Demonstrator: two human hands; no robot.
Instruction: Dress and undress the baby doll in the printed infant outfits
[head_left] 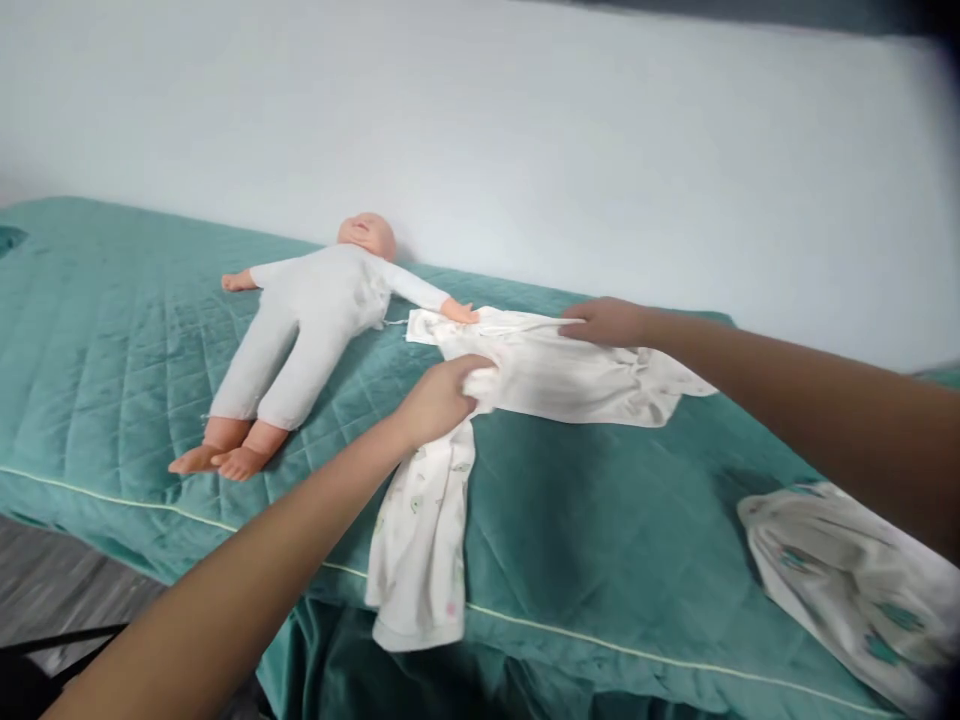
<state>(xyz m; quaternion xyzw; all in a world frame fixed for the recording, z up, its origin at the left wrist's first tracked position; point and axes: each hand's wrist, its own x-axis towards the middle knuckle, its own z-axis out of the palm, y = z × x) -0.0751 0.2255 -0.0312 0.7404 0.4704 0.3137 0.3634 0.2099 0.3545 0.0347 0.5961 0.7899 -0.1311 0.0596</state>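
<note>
A baby doll (315,320) in a white body suit lies on its back on the green quilted bed (112,330), arms spread. Beside its outstretched arm lies a white baby garment (570,375), with one part hanging over the bed's front edge. My left hand (439,400) is closed, pinching a fold of this garment near its middle. My right hand (604,322) is closed on the garment's far edge, close to the wall.
Another white cloth with green prints (847,580) lies at the bed's right front corner, under my right forearm. A pale wall (525,140) runs behind the bed. Grey floor (52,590) shows at the lower left.
</note>
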